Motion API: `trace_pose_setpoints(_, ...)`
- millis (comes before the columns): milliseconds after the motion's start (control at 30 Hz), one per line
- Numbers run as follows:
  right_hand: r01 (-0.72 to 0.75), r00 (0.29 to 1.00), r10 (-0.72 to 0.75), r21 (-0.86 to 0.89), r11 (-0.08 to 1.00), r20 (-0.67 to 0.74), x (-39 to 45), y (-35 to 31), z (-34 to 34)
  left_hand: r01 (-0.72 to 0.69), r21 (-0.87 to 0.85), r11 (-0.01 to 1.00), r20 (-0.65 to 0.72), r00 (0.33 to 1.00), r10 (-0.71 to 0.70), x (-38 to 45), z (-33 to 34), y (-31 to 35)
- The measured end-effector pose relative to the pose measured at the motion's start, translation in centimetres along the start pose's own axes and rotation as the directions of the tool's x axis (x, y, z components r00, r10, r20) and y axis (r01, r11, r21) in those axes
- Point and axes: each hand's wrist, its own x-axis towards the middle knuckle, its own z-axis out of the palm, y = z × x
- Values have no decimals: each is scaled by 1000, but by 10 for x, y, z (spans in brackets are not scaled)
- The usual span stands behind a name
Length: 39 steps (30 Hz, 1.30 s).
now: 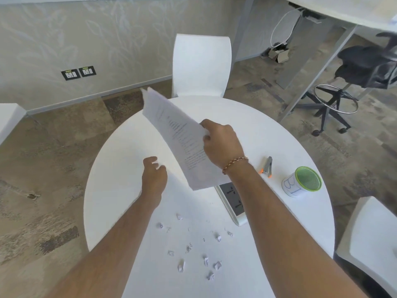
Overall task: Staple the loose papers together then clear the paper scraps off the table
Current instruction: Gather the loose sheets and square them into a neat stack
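I am gripping the loose papers (182, 143) in my right hand (223, 143), fingers curled over their right edge, holding them tilted above the table (120, 168). My left hand (153, 175) is hovering beneath with fingers loosely curled, holding nothing. I judge I am still gathering sheets. Next I need to square them and reach the stapler (267, 166) lying to the right. The paper scraps (193, 252) are waiting near me.
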Motion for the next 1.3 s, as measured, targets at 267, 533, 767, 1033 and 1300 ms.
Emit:
trace_pose_setpoints(267,14,988,28,-270,963,149,-3,-21,18,24,90,996,-16,1000,-23,-6,4,-7)
trace_pose_setpoints(533,4,973,57,-265,964,223,-11,-15,44,23,165,986,-64,998,-12,-4,1,-11)
trace_pose_setpoints(767,30,983,19,-264,964,183,-6,-15,39,0,170,985,-72,997,13,-7,1,-9)
trace_pose_setpoints(1033,33,984,18,-278,960,180,-9,-17,52,4,131,991,-72,997,5,-10,-4,-8)
trace_pose_setpoints(1300,-187,982,180,137,973,61,-7,-3,36,108,-17,994,-68,992,-109,-13,-6,4)
